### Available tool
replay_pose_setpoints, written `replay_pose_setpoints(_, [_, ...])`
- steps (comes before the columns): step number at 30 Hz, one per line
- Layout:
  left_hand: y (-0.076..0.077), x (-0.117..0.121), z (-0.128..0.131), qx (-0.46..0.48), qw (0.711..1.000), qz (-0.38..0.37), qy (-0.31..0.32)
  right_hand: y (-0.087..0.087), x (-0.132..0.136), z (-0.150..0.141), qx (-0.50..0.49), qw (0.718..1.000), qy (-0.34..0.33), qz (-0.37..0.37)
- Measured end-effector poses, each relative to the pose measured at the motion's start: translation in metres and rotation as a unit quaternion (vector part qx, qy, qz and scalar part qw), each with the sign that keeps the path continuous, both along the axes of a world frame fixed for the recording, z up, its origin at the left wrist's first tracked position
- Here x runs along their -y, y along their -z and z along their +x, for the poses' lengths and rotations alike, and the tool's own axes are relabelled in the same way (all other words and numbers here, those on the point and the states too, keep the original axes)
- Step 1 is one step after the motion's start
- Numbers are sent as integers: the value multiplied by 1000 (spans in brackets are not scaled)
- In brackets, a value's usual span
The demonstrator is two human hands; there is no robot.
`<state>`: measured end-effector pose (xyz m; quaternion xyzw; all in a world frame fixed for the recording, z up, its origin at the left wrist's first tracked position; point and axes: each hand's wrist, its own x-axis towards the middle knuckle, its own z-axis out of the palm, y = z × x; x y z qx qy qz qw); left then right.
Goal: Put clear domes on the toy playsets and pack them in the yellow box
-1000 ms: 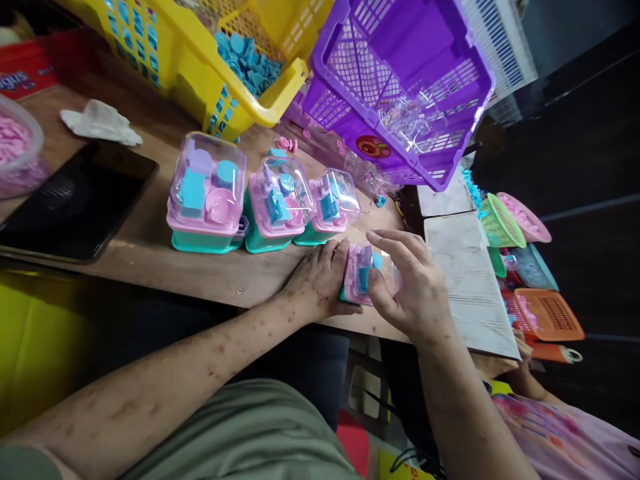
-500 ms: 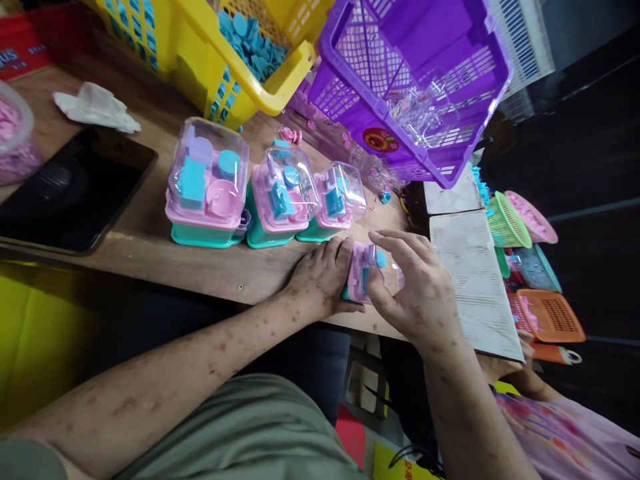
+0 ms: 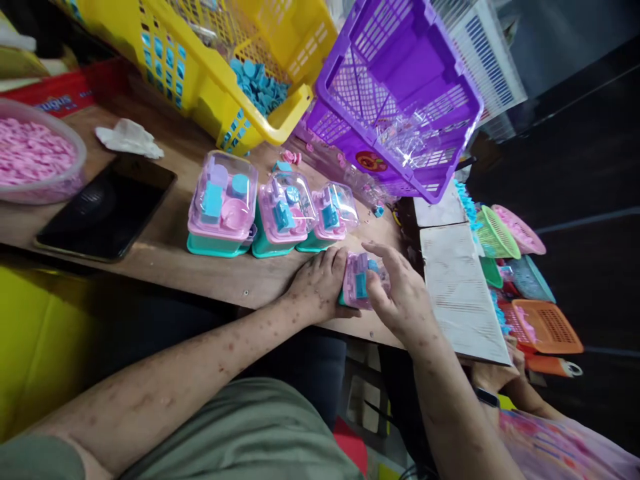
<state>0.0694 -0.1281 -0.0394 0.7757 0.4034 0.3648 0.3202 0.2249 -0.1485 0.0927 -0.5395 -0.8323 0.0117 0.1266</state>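
My left hand point(image 3: 320, 285) is wrapped round the left side of a small toy box point(image 3: 356, 283) with a pink tray, a green base and a clear lid. Blue and purple pieces show inside it. Curved over the box's right side, my right hand point(image 3: 403, 293) has its thumb against the clear lid and its index finger at the far edge; its other fingers are partly hidden. Three similar lidded toy boxes, one left point(image 3: 223, 203), one middle point(image 3: 285, 213) and one right point(image 3: 333, 217), stand in a row beyond my left hand.
A yellow basket point(image 3: 210, 80) of blue pieces and a tilted purple basket point(image 3: 345, 110) with clear parts stand behind. Leftward are a dark phone point(image 3: 107, 207), crumpled tissue point(image 3: 129, 138) and a tub point(image 3: 80, 150) of pink pieces. A co-worker's hand point(image 3: 495, 373) is at right.
The view has shifted, moving the table items rightward and down at the left. My right hand has come in closer over the box, and the clear lid now sits lower over its pieces.
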Motion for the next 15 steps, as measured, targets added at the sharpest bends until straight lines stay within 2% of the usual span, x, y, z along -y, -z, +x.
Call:
replay_pose_setpoints(2, [3, -2, 2, 19, 1000, 2, -1, 9, 5, 7, -31, 999, 22, -21])
replay_pose_setpoints(5, [5, -4, 6, 40, 999, 0, 6, 26, 7, 11, -94, 995, 43, -12])
replay_pose_setpoints(8, [-7, 4, 4, 12, 1000, -27, 4, 36, -1, 14, -146, 989, 28, -4])
replay_pose_setpoints(10, [-28, 18, -10, -31, 999, -34, -4, 36, -8, 26, -140, 990, 10, -17])
replay_pose_setpoints(12, [-58, 34, -36, -52, 998, 6, -28, 31, -13, 49, -116, 993, 5, -22])
replay_pose_setpoints(13, [-74, 39, -53, -50, 996, 45, -58, 27, -14, 64, -108, 994, 10, -23])
replay_pose_setpoints(15, [-102, 40, -89, -49, 976, 119, -175, 18, -12, 91, -113, 993, 21, -22])
